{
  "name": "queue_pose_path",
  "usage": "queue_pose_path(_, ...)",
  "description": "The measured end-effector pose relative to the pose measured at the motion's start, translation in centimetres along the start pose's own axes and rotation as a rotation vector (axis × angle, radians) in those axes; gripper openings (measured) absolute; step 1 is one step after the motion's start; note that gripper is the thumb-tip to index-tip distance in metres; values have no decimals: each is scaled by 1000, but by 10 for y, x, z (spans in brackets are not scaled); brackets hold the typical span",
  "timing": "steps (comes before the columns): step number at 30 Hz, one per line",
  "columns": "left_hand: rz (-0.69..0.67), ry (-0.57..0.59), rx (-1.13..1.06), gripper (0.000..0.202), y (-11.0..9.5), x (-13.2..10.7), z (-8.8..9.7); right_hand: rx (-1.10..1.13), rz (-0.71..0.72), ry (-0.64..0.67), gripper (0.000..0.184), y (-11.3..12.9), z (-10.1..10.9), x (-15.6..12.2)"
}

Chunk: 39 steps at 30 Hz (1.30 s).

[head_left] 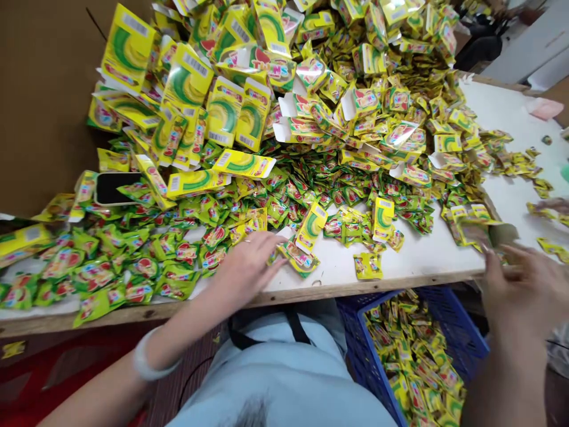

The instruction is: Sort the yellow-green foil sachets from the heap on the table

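Note:
My left hand [251, 264] reaches over green candy packets near the table's front edge. Its fingers are stretched out, with the tips beside a small candy box [300, 259] lying on the white top; whether they touch it I cannot tell. Another yellow box [312, 228] leans against that one. At the right, my right hand [524, 284] is blurred, thumb and fingers around a small candy box [482, 228] with greyish flaps. Between the hands lie a yellow packet [368, 265] and an upright yellow box [383, 219].
A large heap of yellow boxes [224, 110] and packets covers the back of the table [338, 283]. A phone [118, 188] lies at the left. Below the edge stands a blue crate [464, 335] of filled boxes. Another person's hand [553, 207] shows at far right.

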<state>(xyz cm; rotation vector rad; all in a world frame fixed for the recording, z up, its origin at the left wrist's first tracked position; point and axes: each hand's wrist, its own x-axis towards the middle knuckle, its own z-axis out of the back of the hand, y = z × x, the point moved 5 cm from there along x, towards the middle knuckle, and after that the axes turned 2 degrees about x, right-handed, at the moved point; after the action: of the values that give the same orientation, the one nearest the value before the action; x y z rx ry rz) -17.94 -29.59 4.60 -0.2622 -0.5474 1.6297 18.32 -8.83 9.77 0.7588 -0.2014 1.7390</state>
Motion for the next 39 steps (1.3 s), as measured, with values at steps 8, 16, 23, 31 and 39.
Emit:
queue_pose_path(8,117,122,361,18,43,-23,2,-152,288,639,50,75,-87,-69)
queue_pose_path(16,272,21,-124,16,42,-20,7,665,-43,660,31,96,-81,-84)
queue_pose_path(23,433,-138,-558,20,21,-25,4,1522,-243,869,27,208,-81,-115)
queue_pose_path(31,408,-132,-817,31,-4,-26,-20,1496,-430,710,29,211,-92,-128)
queue_pose_path(39,-154,26,-443,14,-35,58,-6,1305,-151,862,27,166,-81,-89)
